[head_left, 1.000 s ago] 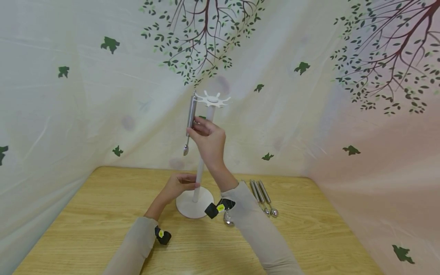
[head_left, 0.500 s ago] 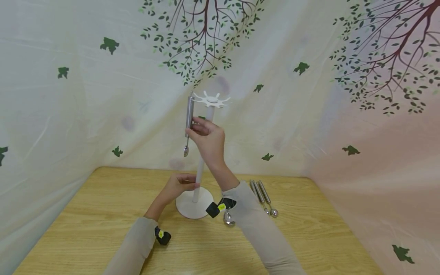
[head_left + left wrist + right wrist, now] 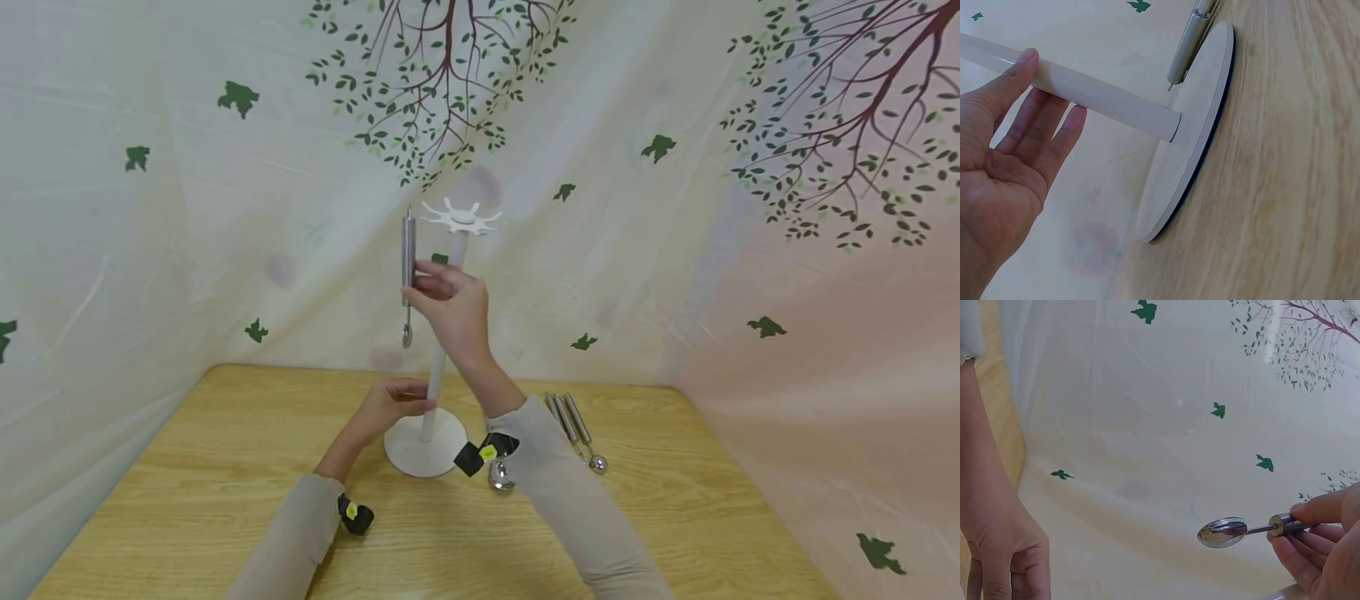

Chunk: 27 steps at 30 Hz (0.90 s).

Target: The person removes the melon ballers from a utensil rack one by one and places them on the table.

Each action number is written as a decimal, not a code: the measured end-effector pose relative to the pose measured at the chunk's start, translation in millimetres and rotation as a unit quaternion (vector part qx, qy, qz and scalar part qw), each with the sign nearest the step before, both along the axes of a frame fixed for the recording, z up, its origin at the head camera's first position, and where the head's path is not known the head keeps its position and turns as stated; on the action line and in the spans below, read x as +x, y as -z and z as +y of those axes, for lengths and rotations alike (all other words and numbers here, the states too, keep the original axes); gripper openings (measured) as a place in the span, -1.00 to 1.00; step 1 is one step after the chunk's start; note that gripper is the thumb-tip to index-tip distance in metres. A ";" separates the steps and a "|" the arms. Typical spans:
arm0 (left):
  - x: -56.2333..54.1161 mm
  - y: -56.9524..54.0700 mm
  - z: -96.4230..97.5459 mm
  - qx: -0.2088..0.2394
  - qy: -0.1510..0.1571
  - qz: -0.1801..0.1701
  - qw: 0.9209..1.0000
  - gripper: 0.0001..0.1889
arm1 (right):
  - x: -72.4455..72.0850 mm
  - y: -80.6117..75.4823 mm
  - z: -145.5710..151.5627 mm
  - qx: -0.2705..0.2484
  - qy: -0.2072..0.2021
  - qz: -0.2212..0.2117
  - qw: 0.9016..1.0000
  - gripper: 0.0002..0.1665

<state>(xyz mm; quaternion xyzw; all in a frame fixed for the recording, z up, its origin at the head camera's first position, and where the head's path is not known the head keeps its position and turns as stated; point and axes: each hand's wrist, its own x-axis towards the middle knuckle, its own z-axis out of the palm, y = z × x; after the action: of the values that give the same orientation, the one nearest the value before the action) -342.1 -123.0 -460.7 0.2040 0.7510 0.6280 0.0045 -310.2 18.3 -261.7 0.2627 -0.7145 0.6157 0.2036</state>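
A white stand has a round base, an upright pole and a hooked crown on top. My left hand holds the pole low down, thumb on one side and fingers on the other. Between thumb and fingers, my right hand pinches the thick handle of a small metal scoop. The scoop hangs upright left of the crown, apart from its hooks, with the bowl downward. Its shiny oval bowl shows in the right wrist view.
Several metal scoops lie on the wooden table right of the stand. Another round bowl lies partly behind the right wrist camera. A printed cloth hangs behind the table.
My right hand has drawn the scoop left and slightly down, away from the crown's hook, and the scoop has become more vertical. The left hand and the stand have stayed still.
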 end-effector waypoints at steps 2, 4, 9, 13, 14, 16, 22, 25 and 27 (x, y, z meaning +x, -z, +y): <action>0.4 -0.1 0.2 -0.001 -0.002 0.000 1.000 -0.66 | -0.3 1.9 1.3 0.003 -0.007 -0.006 1.000 -0.61; 0.4 -0.2 0.5 -0.001 -0.005 -0.003 1.000 -0.65 | -0.6 4.3 3.5 0.007 -0.020 -0.013 1.000 -0.61; 0.3 -0.5 0.9 0.000 -0.007 -0.007 1.000 -0.65 | -3.2 11.4 11.0 0.014 -0.064 -0.028 0.997 -0.61; 0.3 -0.6 0.8 -0.002 -0.005 -0.005 1.000 -0.65 | -3.4 16.0 17.7 0.019 -0.094 -0.053 0.994 -0.60; 0.4 -0.6 0.7 -0.002 -0.005 -0.006 1.000 -0.65 | -3.2 17.2 19.6 0.021 -0.101 -0.060 0.993 -0.60; 0.6 -0.4 0.6 -0.002 -0.005 -0.007 1.000 -0.64 | -2.1 19.3 23.2 0.025 -0.114 -0.071 0.991 -0.59; 0.8 0.6 1.3 -0.002 -0.014 -0.012 1.000 -0.66 | 1.2 27.7 35.8 0.049 -0.132 -0.088 0.986 -0.58; 0.7 0.9 1.1 -0.003 -0.016 -0.013 1.000 -0.68 | 2.9 33.4 44.2 0.051 -0.144 -0.097 0.984 -0.58; 0.7 1.1 0.7 -0.004 -0.014 -0.012 1.000 -0.68 | 3.5 37.7 50.6 0.045 -0.151 -0.105 0.982 -0.57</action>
<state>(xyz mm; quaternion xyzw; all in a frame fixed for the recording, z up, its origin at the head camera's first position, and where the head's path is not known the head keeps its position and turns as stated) -341.4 -122.4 -461.8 0.1862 0.7563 0.6272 0.0058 -306.7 68.9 -299.3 0.3104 -0.7111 0.6306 0.0194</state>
